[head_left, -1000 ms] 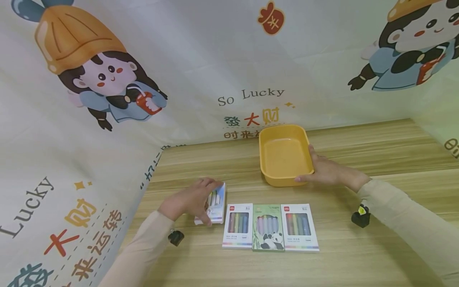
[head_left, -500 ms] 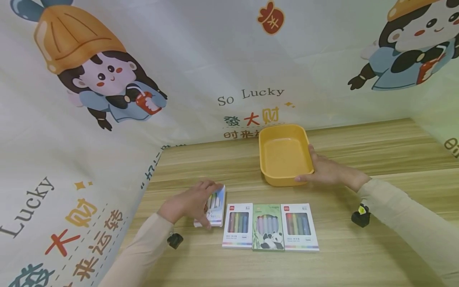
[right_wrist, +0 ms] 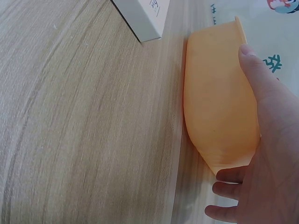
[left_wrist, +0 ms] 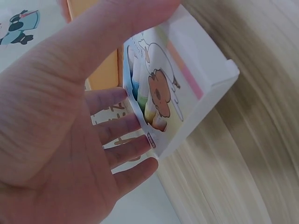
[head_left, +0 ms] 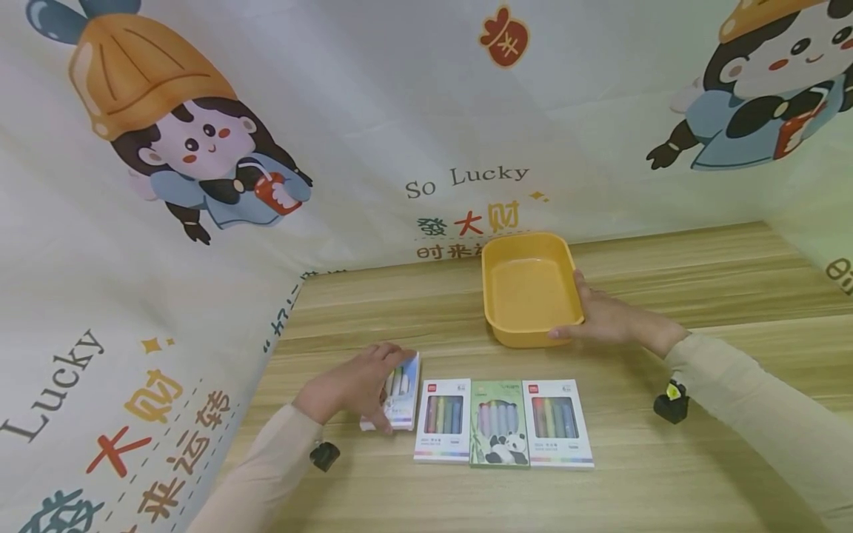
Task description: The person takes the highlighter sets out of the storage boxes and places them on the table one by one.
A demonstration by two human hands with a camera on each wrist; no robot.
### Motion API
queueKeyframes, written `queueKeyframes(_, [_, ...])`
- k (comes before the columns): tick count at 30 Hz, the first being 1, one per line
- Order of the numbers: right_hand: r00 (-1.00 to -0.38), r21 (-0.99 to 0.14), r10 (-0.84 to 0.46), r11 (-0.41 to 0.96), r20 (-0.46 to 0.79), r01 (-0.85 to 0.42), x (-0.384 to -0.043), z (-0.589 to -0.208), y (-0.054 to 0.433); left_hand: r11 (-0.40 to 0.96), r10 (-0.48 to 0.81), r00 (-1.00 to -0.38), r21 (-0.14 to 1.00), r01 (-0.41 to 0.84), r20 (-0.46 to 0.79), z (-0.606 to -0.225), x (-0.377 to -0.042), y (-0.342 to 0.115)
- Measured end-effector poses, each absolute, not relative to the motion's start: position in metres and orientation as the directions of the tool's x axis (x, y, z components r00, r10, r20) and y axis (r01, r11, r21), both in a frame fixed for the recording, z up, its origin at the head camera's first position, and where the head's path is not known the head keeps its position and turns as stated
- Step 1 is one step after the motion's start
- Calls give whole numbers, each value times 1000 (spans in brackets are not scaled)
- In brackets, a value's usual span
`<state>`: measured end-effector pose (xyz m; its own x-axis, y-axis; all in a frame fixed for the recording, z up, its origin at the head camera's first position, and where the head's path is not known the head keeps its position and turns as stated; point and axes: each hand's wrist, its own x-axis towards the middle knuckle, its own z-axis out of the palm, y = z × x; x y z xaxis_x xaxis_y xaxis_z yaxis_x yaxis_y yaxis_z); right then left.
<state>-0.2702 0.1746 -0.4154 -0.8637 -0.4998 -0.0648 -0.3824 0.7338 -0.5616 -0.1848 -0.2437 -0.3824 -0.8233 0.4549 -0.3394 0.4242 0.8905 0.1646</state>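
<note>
My left hand [head_left: 349, 385] grips a flat white-and-blue box of coloured markers [head_left: 402, 400] by its edges, at the left end of a row of boxes. In the left wrist view the thumb lies over one long side of the box, the fingertips touch the opposite edge, and a cartoon animal with a brown flower is printed on its face. My right hand [head_left: 603, 314] holds the yellow plastic bin [head_left: 529, 339] at its near right corner, the thumb on the near side and the fingers along the right side. Nothing lies inside the bin.
Right of the held box lie a white marker box [head_left: 442, 444], a green panda-print box [head_left: 489, 392] and another white marker box [head_left: 560, 444], side by side. A printed curtain [head_left: 373, 148] stands along the back and sides of the wooden table [head_left: 426, 503].
My left hand and its marker box have shifted slightly toward me, bringing the box closer to level with the row. The right hand and the bin stay in place.
</note>
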Motion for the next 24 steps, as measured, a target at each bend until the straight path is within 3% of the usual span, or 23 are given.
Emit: queueKeyframes(24, [-865,-551,-497,742,-68,-382,-269,-414,174,882,472,-815,173,439,-336,-391,-176,-246])
